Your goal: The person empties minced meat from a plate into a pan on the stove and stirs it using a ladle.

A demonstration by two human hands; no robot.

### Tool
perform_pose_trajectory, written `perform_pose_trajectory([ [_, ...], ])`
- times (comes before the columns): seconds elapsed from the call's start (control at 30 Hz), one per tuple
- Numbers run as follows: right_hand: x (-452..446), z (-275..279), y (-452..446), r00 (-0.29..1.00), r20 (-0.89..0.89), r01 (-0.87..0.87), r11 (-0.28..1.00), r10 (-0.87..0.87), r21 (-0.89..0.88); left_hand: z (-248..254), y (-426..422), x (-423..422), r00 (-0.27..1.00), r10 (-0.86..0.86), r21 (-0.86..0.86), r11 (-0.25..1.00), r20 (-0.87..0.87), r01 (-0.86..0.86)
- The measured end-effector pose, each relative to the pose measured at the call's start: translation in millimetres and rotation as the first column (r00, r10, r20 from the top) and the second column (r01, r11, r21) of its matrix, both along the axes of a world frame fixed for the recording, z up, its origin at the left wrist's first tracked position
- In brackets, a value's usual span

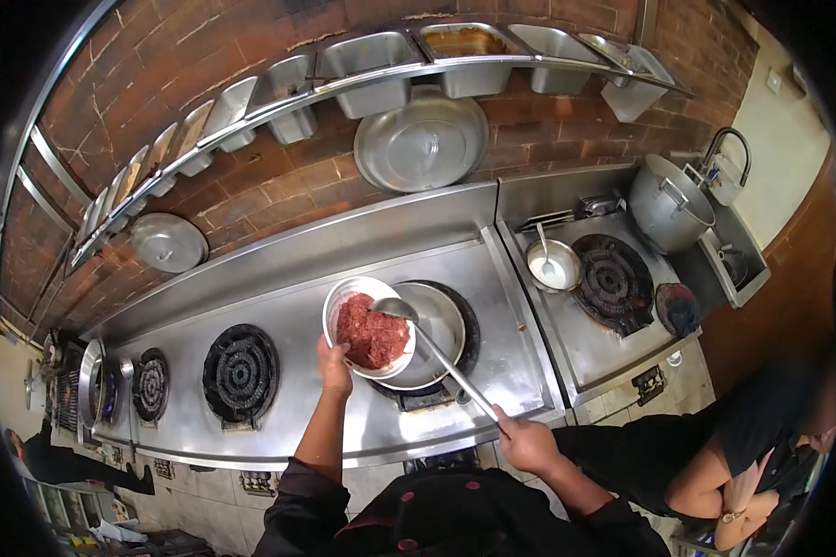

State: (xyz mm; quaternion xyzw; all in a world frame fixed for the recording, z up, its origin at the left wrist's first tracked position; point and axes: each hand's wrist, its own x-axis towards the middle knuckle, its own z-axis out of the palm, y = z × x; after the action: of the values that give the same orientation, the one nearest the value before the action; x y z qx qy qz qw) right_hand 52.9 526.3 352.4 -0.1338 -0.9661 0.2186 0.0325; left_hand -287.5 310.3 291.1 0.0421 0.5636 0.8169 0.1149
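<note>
Brick walling [279, 186] is rising behind a long stainless-steel desk [297, 297], and a row of metal trays [376, 98] is running along it above a large round lid [422, 139]. Toward the middle of the desk, a wide metal pan [446, 320] is sitting on a black burner [474, 330]. Over the left part of this pan, the left grip [334, 364] is holding a white bowl [370, 284] by its near left edge, the thumb lying at the rim; whether the bowl is touching the pan I cannot tell. Inside, raw-looking minced meat [368, 334] is filling much of the bowl: it is showing a deep pinkish red, crumbly and rough in texture, with a few small pale flecks dotting it. White wall is showing around the heap. The right grip [529, 446] is closing around the end of a long-handled metal ladle [454, 371], whose rounded grey head is lying over the upper right of the meat. Farther right, a smaller pan [571, 260] is holding something white and a spoon [544, 243], just beside a second burner [608, 277]. Another person [762, 399] in dark clothing is standing near, arms crossed.
</note>
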Motion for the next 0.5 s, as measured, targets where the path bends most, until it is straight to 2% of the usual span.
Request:
perform_pose_trajectory([
  [0.07, 0.7, 11.1, 1.8, 0.993, 0.119, 0.001, 0.997, 0.008, -0.079, 12.0, 16.3, -0.4, 0.997, 0.039, -0.132, 0.990, -0.061, -0.046],
  [0.13, 5.6, 15.8, 7.0, 0.994, 0.102, -0.018, 0.995, 0.028, -0.098, 18.1, 28.0, -4.8, 0.991, 0.045, -0.182, 0.981, -0.122, -0.067],
  [0.2, 11.2, 23.2, 12.3, 0.984, 0.174, -0.006, 0.995, 0.023, -0.097, 17.3, 31.6, -12.8, 0.939, -0.089, -0.518, 0.849, -0.333, -0.103],
  [0.23, 13.5, 24.0, 14.2, 0.987, 0.162, 0.003, 0.998, 0.007, -0.063, 12.9, 33.5, -20.8, 0.897, -0.132, -0.628, 0.756, -0.422, -0.184],
  [0.27, 14.4, 27.0, 15.7, 0.987, 0.162, 0.005, 0.998, 0.006, -0.064, 8.4, 33.7, -24.0, 0.897, -0.134, -0.628, 0.756, -0.422, -0.183],
  [0.37, 19.0, 30.9, 20.4, 0.976, 0.217, 0.021, 1.000, -0.024, 0.018, 32.6, 45.9, -14.0, 0.844, -0.254, -0.758, 0.605, -0.472, -0.242],
  [0.5, 28.3, 39.3, 20.4, 0.980, 0.191, 0.039, 0.995, -0.056, 0.090, 52.9, 49.9, -4.2, 0.784, -0.342, -0.769, 0.588, -0.518, -0.251],
])
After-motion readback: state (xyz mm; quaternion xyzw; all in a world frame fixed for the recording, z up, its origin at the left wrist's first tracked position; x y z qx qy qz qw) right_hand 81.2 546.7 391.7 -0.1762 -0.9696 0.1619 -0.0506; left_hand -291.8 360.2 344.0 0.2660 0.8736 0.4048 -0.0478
